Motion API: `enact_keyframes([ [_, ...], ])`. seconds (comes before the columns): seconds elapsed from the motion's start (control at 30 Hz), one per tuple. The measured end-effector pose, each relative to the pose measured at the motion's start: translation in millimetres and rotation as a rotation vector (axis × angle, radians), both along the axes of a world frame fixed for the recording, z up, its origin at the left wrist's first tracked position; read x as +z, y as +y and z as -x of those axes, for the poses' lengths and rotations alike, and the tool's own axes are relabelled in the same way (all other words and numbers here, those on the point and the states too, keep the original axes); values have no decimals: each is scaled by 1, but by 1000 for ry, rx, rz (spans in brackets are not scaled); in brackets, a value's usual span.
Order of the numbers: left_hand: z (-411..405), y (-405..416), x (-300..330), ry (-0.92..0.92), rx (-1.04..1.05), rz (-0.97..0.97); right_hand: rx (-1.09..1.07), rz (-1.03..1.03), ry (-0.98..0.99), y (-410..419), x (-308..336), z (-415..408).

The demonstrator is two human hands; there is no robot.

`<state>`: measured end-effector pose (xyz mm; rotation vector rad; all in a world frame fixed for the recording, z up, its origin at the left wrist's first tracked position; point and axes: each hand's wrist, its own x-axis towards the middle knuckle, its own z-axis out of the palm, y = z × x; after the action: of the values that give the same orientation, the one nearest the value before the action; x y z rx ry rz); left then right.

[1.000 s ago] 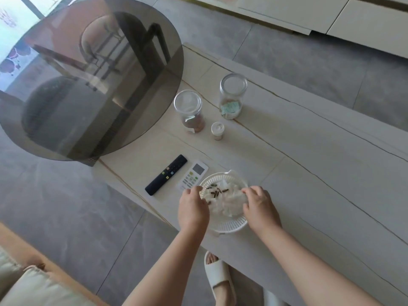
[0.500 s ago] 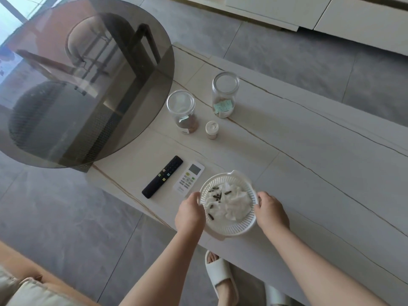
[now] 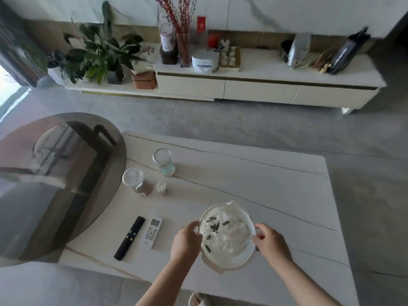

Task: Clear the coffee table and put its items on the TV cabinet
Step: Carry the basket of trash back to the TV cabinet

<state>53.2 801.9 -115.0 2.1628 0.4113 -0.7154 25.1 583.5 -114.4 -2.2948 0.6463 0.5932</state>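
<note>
A white slotted basket (image 3: 236, 259) with crumpled tissue and dark seed shells is lifted above the pale coffee table (image 3: 254, 180). My left hand (image 3: 186, 241) grips its left rim and my right hand (image 3: 270, 245) grips its right rim. On the table lie a black remote (image 3: 129, 237) and a white remote (image 3: 152, 231). Further back stand two glass jars (image 3: 136, 181) (image 3: 164, 162) and a small capped bottle (image 3: 161, 188). The white TV cabinet (image 3: 265, 87) runs along the far wall.
A round dark glass table (image 3: 50, 184) overlaps the coffee table's left end. The cabinet top holds a vase of red twigs (image 3: 183, 47), a white appliance (image 3: 204, 60), a tray of cups, bags and plants (image 3: 99, 56). Grey tiled floor lies between table and cabinet.
Both hands have raised the basket off the table. The view has tilted up, bringing the TV cabinet and wall into sight.
</note>
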Motion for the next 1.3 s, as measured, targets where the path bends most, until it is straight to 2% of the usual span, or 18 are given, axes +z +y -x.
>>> enact_keyframes([
  [0.23, 18, -108, 89, -118, -152, 78, -196, -133, -171, -113, 76, 63],
  [0.5, 75, -264, 147, -263, -276, 171, -358, -183, -361, -262, 131, 152],
  [0.63, 109, -341, 161, -310, -313, 196, -365, -112, -441, -332, 154, 200],
  [0.9, 154, -482, 183, -285, -450, 251, -470, 12, -447, -450, 187, 270],
  [1.13, 158, -579, 176, -210, -551, 262, -660, 8, -456, -516, 173, 305],
  [1.3, 150, -639, 152, -142, -571, 302, -681, -10, -432, -559, 158, 307],
])
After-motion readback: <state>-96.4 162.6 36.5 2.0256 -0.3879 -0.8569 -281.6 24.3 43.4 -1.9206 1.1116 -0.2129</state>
